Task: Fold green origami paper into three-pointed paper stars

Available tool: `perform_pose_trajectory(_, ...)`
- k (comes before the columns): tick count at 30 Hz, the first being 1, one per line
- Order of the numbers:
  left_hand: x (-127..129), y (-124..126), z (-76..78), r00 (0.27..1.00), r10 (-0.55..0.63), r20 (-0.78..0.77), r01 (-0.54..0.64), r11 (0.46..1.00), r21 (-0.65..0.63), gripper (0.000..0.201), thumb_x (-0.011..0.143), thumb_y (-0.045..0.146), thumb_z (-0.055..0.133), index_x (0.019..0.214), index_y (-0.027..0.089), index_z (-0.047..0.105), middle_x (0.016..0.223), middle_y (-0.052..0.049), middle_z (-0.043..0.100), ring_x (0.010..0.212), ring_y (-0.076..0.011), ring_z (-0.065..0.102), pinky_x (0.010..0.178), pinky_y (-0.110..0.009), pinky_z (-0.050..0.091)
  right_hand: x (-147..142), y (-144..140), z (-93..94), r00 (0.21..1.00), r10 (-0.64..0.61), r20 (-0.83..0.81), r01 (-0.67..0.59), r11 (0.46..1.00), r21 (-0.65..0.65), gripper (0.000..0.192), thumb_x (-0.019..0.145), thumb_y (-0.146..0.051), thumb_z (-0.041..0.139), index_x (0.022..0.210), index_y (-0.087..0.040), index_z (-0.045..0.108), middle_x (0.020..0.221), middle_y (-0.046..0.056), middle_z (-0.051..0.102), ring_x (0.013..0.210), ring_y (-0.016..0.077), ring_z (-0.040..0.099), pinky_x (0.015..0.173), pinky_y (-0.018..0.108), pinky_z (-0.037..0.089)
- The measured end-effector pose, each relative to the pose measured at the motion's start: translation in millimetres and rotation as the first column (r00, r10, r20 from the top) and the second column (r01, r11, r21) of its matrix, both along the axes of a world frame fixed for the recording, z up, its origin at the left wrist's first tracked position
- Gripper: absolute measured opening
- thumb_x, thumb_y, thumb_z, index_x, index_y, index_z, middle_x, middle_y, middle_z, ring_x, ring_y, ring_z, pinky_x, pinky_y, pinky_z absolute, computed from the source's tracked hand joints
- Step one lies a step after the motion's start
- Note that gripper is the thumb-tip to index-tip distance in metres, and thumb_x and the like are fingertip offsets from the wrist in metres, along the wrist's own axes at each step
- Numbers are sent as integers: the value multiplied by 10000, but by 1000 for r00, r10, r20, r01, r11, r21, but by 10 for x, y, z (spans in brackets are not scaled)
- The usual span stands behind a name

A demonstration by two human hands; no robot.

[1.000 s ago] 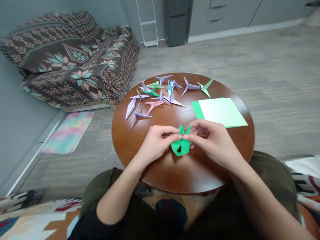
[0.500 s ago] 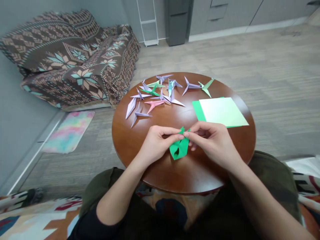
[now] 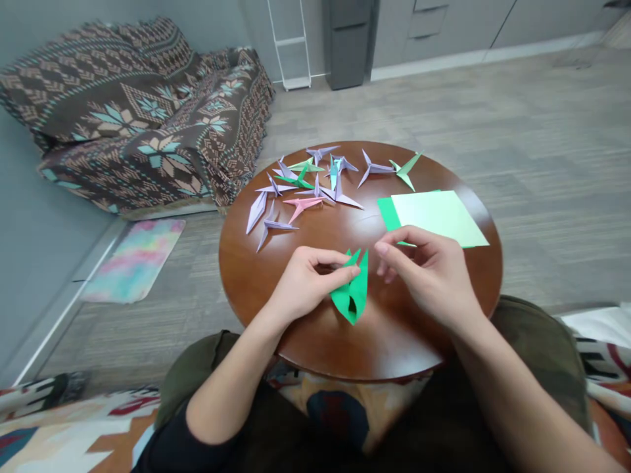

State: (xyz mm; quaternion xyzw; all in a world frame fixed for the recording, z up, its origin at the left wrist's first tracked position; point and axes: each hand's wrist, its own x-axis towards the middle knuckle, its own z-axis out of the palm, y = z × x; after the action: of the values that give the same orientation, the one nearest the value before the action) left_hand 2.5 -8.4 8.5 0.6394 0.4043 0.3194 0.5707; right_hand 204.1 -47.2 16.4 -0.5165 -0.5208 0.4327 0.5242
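My left hand (image 3: pixel 305 282) pinches a half-folded green paper piece (image 3: pixel 353 293) above the near middle of the round wooden table (image 3: pixel 276 315). The piece has two pointed tips at the top and a pointed bottom. My right hand (image 3: pixel 426 272) hovers just right of it with thumb and forefinger apart, not touching the paper. Behind my right hand lies a stack of flat green paper sheets (image 3: pixel 436 217). Several folded paper cranes (image 3: pixel 315 187), mostly lilac with some green, pink and blue, lie across the far part of the table.
A sofa under a patterned brown blanket (image 3: pixel 138 112) stands at the back left. A pastel mat (image 3: pixel 135 259) lies on the floor left of the table. A white ladder-like rack (image 3: pixel 293 46) and a grey cabinet (image 3: pixel 348 43) stand against the far wall.
My right hand has let go of the green piece and drawn slightly right. The piece has turned and now hangs from my left hand alone.
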Motion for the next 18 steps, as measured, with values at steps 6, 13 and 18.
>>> perform_pose_trajectory(6, 13, 10, -9, 990, 101, 97, -97, 994, -52, 257, 766, 395, 902, 834, 149, 871, 778, -59, 809, 656, -167, 687, 620, -252, 535, -17, 22, -84, 970, 189, 152, -189, 982, -16, 288, 906, -460, 778, 829, -183, 759, 782, 47, 770, 688, 186, 703, 626, 287, 555)
perform_pose_trajectory(13, 19, 28, -31, 974, 188, 123, -184, 982, -47, 287, 748, 419, 923, 830, 151, 862, 761, -51, 803, 640, -149, 675, 610, -242, 536, -2, 51, -80, 998, 51, -19, -51, 998, 46, 261, 875, -449, 833, 870, -207, 736, 843, 44, 786, 776, 187, 742, 714, 295, 612)
perform_pose_trajectory(18, 21, 27, -35, 977, 185, 109, -186, 983, 2, 276, 787, 412, 896, 868, 149, 874, 847, -77, 838, 729, -197, 736, 716, -286, 591, 11, 76, -85, 989, 53, -139, -48, 998, 40, 513, 690, -449, 977, 1048, -236, 678, 900, 29, 784, 841, 213, 772, 760, 340, 660)
